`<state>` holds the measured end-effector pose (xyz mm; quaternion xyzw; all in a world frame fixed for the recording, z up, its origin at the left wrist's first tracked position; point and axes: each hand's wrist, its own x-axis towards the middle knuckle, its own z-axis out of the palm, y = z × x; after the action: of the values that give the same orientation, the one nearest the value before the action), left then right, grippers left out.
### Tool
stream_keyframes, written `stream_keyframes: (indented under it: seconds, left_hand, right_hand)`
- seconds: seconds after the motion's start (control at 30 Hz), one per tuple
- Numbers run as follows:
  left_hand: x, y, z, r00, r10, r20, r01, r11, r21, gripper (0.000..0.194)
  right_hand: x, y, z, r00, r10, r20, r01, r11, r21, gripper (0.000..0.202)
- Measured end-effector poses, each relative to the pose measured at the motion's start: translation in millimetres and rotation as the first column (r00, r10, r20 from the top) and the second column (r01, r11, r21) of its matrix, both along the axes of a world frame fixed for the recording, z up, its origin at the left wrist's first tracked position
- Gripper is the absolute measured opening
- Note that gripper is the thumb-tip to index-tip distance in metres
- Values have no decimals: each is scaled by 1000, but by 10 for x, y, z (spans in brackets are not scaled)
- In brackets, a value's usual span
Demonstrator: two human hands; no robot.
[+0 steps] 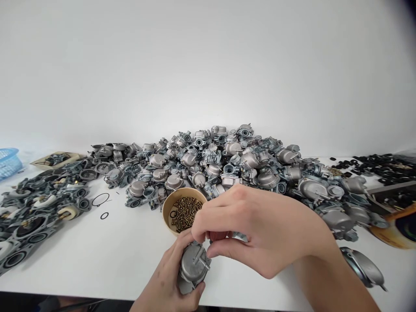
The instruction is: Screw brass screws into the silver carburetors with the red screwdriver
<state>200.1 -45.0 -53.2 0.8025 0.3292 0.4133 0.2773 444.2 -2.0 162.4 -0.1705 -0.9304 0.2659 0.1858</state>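
In my left hand (175,277) is a grey metal carburetor (194,265), its round float bowl facing up and my fingers wrapped around its sides. My right hand (240,229) reaches over from the right, thumb and fingertips pinched together at the carburetor's upper right edge. Whatever sits between those fingertips is hidden. Just behind the hands stands a round tan bowl (167,216) holding many small brass-coloured screws (186,212) and a black ring. My right hand covers part of the bowl's right side.
A large heap of carburetors (212,169) lies against the white wall. Open carburetor bodies (35,216) spread along the left. Two black rubber rings (104,215) lie beside them. A blue basket (9,164), black small parts (377,167) and a loose float bowl (365,266) are at the sides.
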Motion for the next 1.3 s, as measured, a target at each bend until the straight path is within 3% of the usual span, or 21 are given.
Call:
stream_keyframes:
  seconds: [0.4, 0.67, 1.03, 1.3]
  left_hand:
    - [-68, -37, -171, 992, 44, -115, -53, 996, -77, 91]
    - [-19, -40, -82, 995, 27, -91, -33, 997, -71, 92]
    - [-31, 0, -79, 999, 7, -35, -7, 1000, -14, 98]
    - [-11, -7, -21, 1000, -5, -29, 5, 1000, -22, 86]
  right_hand:
    - [-40, 12, -79, 999, 39, 8, -40, 998, 56, 12]
    - [-11, 5, -44, 998, -10, 61, 9, 1000, 19, 12]
    - [12, -8, -38, 1000, 7, -17, -6, 999, 51, 11]
    - [-3, 6, -54, 1000, 24, -13, -23, 999, 48, 12]
